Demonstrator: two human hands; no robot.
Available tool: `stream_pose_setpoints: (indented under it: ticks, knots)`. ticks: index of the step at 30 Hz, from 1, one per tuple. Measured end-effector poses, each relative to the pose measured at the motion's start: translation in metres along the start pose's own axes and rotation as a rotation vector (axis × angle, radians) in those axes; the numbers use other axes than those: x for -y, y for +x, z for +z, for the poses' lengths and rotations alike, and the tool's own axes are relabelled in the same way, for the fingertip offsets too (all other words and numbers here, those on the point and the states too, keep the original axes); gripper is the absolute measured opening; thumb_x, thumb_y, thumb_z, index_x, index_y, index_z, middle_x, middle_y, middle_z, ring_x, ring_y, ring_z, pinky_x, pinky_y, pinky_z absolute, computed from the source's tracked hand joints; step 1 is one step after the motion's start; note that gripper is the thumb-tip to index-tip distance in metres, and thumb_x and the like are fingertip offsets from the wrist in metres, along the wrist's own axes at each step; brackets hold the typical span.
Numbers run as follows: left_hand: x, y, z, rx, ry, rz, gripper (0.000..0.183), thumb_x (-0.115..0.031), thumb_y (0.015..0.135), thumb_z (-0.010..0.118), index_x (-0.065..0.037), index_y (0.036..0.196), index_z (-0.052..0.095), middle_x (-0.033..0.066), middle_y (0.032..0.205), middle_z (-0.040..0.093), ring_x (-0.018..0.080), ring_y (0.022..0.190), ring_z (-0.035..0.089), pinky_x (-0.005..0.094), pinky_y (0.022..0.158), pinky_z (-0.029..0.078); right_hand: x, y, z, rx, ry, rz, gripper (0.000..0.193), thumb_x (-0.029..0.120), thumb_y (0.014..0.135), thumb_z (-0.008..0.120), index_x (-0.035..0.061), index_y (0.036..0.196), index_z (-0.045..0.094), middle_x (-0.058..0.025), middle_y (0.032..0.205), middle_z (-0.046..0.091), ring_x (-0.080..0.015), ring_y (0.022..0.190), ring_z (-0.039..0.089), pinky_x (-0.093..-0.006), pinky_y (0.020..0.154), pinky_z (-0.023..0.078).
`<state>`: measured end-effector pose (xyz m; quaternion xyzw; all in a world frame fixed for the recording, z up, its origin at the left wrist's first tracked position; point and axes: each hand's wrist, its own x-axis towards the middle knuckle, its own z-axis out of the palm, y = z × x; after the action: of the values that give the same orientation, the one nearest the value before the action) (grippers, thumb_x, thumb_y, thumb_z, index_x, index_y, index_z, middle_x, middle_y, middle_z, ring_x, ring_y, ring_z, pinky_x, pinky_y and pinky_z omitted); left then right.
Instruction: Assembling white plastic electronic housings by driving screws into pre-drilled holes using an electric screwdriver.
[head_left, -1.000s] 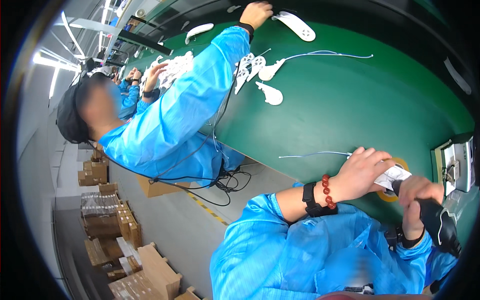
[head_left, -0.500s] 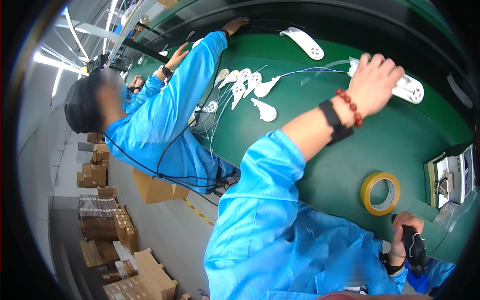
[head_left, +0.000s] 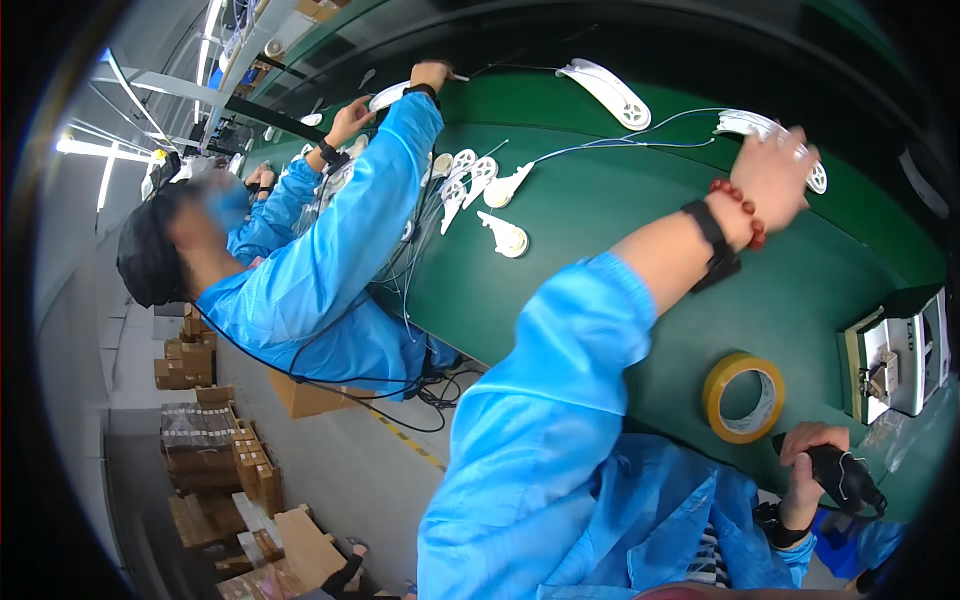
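Observation:
My left hand (head_left: 775,185), wearing a red bead bracelet and a black wristband, reaches over the far green strip. Its slightly blurred fingers close over a long white plastic arm (head_left: 748,123) with a spoked round end, hiding its middle. A thin blue-white cable (head_left: 625,138) runs from near this part to a smaller white piece (head_left: 507,185). Low at the right, my right hand (head_left: 812,465) grips a black electric screwdriver (head_left: 845,480), its tip toward the bench. A roll of yellow tape (head_left: 735,400) lies beyond that hand.
A white device with a metal mechanism (head_left: 885,370) stands at the right. Another white arm (head_left: 605,92) lies on the far strip. Several small spoked pieces (head_left: 465,175) with cables cluster left of centre. A co-worker in blue (head_left: 330,260) works at the left; cartons (head_left: 240,450) stand on the floor.
My left hand has slid rightward along the white arm, showing more of its left end. My right hand still grips the screwdriver. The co-worker's hands have come closer together at another white part.

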<state>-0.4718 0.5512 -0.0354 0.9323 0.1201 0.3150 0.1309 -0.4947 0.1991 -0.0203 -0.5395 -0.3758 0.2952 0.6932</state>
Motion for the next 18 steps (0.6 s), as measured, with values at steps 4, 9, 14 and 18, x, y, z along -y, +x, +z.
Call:
stream_pose_setpoints:
  ticks: [4,9,14,18]
  knots:
    - [-0.075,-0.056,-0.108,0.491,-0.932,0.372,0.038,-0.031,0.08,0.076,-0.004,0.106,0.07,0.016,0.102,0.069,0.0345,0.099,0.065,0.0443,0.085,0.052,0.046,0.008,-0.015,0.348,-0.001,0.018,0.024,0.016,0.085,0.077,0.0036,0.089,0.058,-0.0173,0.087,0.068,-0.0204,0.061,0.064,-0.0312,0.058,0.053]
    - [-0.136,-0.143,-0.208,0.754,-1.448,0.79,0.041,-0.038,0.088,0.072,-0.005,0.111,0.063,0.0166,0.112,0.061,0.0352,0.104,0.06,0.0446,0.085,0.05,0.067,0.039,-0.017,1.562,0.506,-0.296,0.024,0.016,0.102,0.058,-0.0052,0.097,0.068,-0.0322,0.134,0.056,-0.0277,0.08,0.07,-0.0329,0.068,0.058]
    - [-0.143,-0.16,-0.247,0.841,-1.229,0.995,0.029,-0.033,0.089,0.064,-0.005,0.098,0.063,0.0121,0.093,0.056,0.0316,0.083,0.06,0.0461,0.068,0.047,0.121,0.037,0.018,1.706,0.307,-0.282,0.022,0.013,0.103,0.054,-0.005,0.094,0.063,-0.0221,0.141,0.055,-0.0207,0.073,0.061,-0.0295,0.061,0.052]
    - [-0.139,-0.16,-0.294,0.995,-1.291,0.955,0.023,-0.022,0.101,0.052,-0.007,0.093,0.068,0.0091,0.096,0.067,0.0279,0.091,0.065,0.0424,0.08,0.051,0.169,0.025,0.02,1.586,0.122,-0.356,0.018,0.014,0.102,0.057,0.0025,0.095,0.068,-0.0149,0.134,0.062,-0.0135,0.079,0.063,-0.0234,0.059,0.05]
